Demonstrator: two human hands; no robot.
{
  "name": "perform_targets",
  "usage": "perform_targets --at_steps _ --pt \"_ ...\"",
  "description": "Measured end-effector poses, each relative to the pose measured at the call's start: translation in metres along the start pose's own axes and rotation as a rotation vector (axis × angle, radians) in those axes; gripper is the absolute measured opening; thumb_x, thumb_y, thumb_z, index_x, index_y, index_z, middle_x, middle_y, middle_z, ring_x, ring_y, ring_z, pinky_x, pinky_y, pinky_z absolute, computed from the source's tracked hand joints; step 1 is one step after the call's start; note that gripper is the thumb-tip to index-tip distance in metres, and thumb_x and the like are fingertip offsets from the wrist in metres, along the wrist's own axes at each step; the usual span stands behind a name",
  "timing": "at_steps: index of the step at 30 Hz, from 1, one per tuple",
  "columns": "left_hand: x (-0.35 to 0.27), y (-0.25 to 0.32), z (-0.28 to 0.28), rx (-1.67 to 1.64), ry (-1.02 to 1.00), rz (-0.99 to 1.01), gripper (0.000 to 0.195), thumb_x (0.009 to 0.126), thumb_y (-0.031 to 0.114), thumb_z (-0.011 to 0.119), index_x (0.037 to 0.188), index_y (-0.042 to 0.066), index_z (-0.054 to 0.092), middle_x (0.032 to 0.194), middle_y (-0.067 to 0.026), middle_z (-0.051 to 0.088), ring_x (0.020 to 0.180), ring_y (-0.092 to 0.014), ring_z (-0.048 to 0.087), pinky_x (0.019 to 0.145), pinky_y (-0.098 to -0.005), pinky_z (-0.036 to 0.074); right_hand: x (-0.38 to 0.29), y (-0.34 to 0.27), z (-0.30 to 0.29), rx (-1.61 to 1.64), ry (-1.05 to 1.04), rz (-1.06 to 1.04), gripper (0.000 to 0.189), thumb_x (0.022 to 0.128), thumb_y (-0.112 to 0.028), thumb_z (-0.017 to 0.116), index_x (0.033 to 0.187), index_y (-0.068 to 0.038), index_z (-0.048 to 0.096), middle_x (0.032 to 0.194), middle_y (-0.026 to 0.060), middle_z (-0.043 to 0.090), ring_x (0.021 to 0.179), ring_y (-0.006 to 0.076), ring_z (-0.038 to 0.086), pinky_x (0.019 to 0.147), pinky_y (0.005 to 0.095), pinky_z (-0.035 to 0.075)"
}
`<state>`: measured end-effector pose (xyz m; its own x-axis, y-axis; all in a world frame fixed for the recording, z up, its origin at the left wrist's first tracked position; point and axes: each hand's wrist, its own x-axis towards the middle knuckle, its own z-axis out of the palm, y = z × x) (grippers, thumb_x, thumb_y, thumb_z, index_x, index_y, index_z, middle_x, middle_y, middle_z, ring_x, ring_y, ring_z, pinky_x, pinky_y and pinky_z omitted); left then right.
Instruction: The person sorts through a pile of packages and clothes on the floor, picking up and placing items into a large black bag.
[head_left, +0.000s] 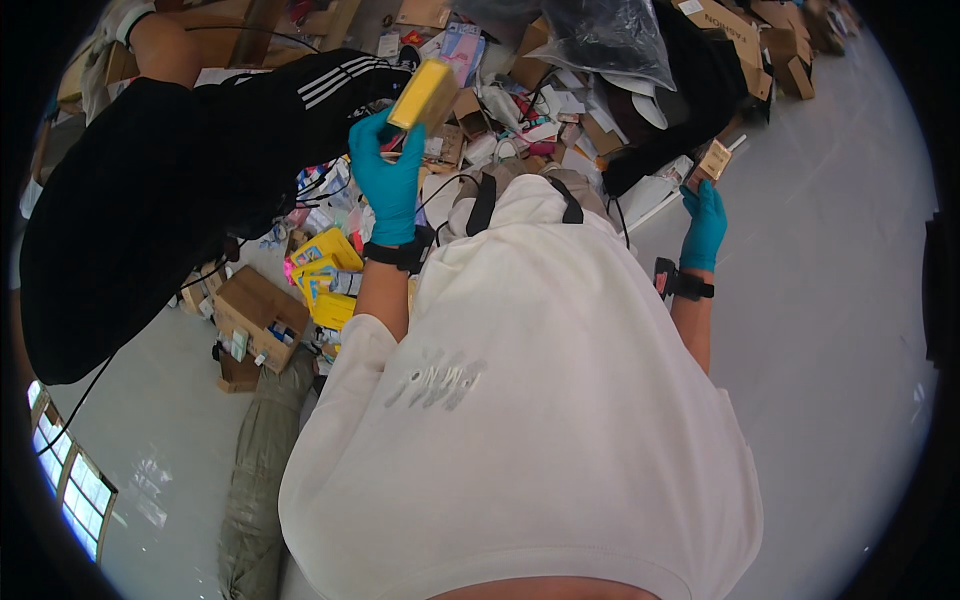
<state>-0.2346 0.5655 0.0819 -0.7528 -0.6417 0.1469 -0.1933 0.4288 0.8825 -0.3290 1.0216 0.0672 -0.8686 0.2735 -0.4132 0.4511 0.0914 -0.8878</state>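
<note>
My left hand (388, 169), in a teal glove, grips a yellow box (424, 94) between thumb and fingers, raised above a heap of mixed small goods (525, 112). Off to the right, my right hand (703, 225), gloved alike, holds a small copper-coloured box (713, 160) with writing on it, near a white panel or tray (656, 199) at the heap's edge. Several yellow packets (326, 262) lie below and left of my left hand. What both boxes contain is hidden.
A person in black clothes (150, 195) bends over the heap at the left. Cardboard boxes (259, 307) stand on the floor at the lower left, beside a long wrapped roll (262, 465). More cartons (731, 37) and a clear plastic bag (607, 45) are at the top right.
</note>
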Motion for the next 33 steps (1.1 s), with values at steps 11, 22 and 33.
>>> perform_targets --at_steps 11,22,33 --pt "-0.042 -0.164 0.016 0.158 -0.104 -0.409 0.045 0.078 0.031 0.079 0.11 0.005 0.06 0.1 -0.0079 0.063 0.086 -0.021 0.062 0.078 -0.0347 0.05 -0.005 0.007 -0.006 -0.04 0.051 0.059 0.041 0.095 -0.033 0.062 0.117 0.002 0.062 0.102 0.0089 0.067 0.091 0.0171 0.066 0.085 0.0293 0.05" --pt "-0.087 -0.221 0.011 0.203 -0.566 -0.624 0.03 0.09 0.026 0.06 0.104 0.0 0.068 0.098 -0.0088 0.069 0.084 -0.018 0.065 0.076 -0.0289 0.05 -0.012 -0.007 0.019 -0.113 -0.068 0.073 0.046 0.094 -0.037 0.064 0.117 0.003 0.062 0.101 0.0096 0.068 0.092 0.0184 0.065 0.085 0.0303 0.049" --pt "-0.09 -0.198 -0.015 -0.059 -0.499 -0.716 0.029 0.088 0.028 0.063 0.096 0.0 0.068 0.083 -0.0061 0.068 0.072 -0.015 0.06 0.068 -0.0305 0.048 -0.02 -0.011 0.062 -0.167 -0.299 -0.001 0.052 0.093 -0.035 0.064 0.127 0.004 0.058 0.111 0.0099 0.066 0.099 0.0171 0.063 0.088 0.0299 0.049"
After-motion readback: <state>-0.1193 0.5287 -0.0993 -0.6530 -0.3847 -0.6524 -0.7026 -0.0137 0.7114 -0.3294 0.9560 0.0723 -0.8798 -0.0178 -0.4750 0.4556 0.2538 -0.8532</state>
